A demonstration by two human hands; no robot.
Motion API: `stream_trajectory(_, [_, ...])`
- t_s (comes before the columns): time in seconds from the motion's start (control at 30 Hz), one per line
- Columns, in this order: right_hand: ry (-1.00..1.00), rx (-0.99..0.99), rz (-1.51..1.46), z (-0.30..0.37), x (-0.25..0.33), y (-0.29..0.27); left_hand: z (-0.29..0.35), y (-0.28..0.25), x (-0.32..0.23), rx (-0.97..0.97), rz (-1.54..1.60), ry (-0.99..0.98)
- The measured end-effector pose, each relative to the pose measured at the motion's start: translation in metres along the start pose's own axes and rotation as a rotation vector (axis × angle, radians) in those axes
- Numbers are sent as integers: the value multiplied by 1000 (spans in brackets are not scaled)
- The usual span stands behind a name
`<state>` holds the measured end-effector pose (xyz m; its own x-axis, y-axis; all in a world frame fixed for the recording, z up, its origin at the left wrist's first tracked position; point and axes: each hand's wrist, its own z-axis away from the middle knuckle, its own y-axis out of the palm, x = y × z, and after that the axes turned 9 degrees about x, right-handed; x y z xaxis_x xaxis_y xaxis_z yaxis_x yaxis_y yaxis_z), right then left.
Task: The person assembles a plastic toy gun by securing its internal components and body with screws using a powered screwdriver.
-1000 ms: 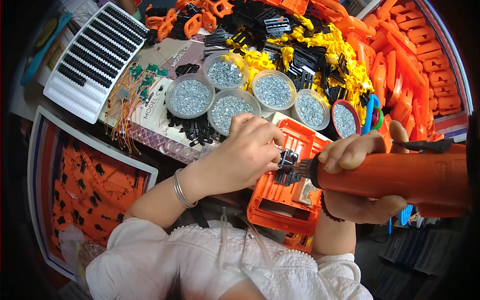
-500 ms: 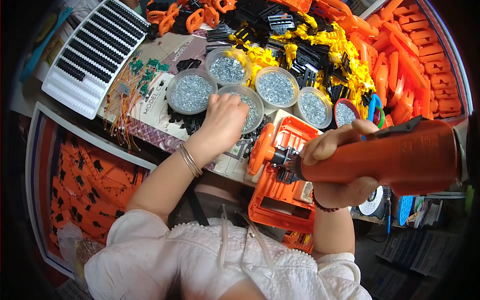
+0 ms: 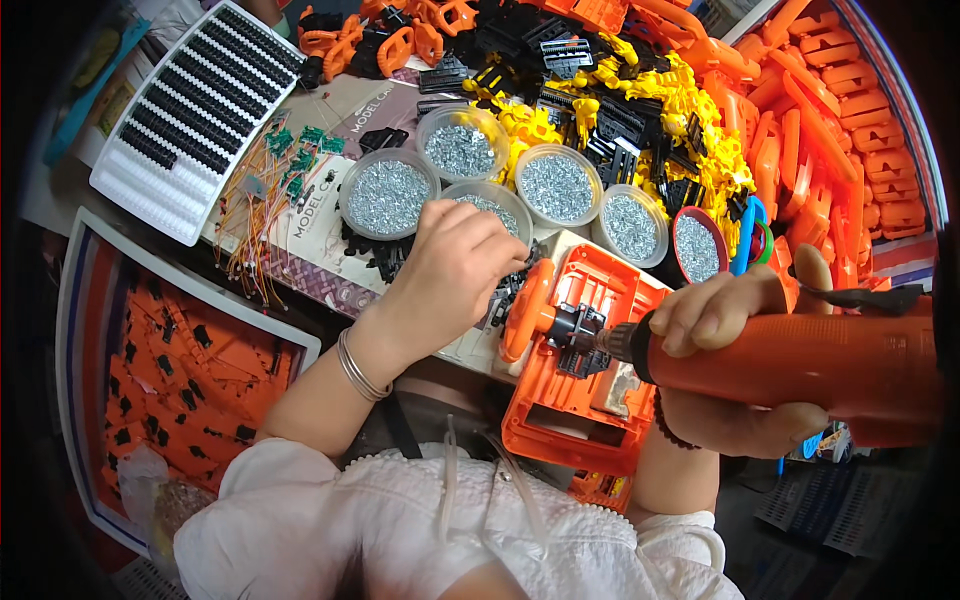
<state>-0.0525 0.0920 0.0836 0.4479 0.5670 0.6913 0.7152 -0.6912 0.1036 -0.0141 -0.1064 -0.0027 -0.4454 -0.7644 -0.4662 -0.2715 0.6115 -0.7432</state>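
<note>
My right hand [image 3: 715,315] is wrapped round an orange electric screwdriver [image 3: 800,365]. The tool lies almost level, its tip at a black mechanism [image 3: 577,335] in an orange plastic housing [image 3: 560,410]. An orange steering wheel [image 3: 528,312] sticks out from that mechanism's left side. Just left of the housing, my left hand [image 3: 450,275] has its fingers drawn together in a pinch; whatever they hold is too small or hidden to make out. Behind this hand stands a clear tub of small silver screws [image 3: 492,205], partly covered by it.
More screw tubs [image 3: 390,195] stand behind, one of them red-rimmed [image 3: 697,245]. Yellow figures [image 3: 690,130] and black parts pile up beyond. Orange parts fill a box [image 3: 925,130] at right and another box [image 3: 70,330] at left. Thin wires [image 3: 255,230] lie near a white tray [image 3: 125,190].
My left hand has moved out of the screw tub, toward me and the steering wheel. The screwdriver has shifted right and slightly down, still in my right hand.
</note>
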Motion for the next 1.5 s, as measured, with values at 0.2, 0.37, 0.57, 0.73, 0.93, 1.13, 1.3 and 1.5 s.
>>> stream_trajectory(0.2, [23,-12,-109,-9,2,3,-2,-6,-9,-25,-84,72])
stream_trajectory(0.37, [6,-3,1,-6,-4,2,2,-8,-7,-4,-24,55])
stream_trajectory(0.57, [0,-46,-73,-4,6,9,2,3,-38,21,2,180])
stream_trajectory(0.73, [41,-12,-57,3,5,1,-2,8,-39,60,-21,184])
stream_trajectory(0.93, [76,-114,84,26,24,-15,-29,10,-13,116,336,202])
stream_trajectory(1.13, [136,-223,206,68,-2,-41,-70,25,102,190,-634,-477])
stream_trajectory(1.3, [127,-153,121,73,-9,-50,-84,25,105,448,-605,-571])
stream_trajectory(1.5, [158,-125,178,71,-12,-44,-78,21,116,216,-455,-588])
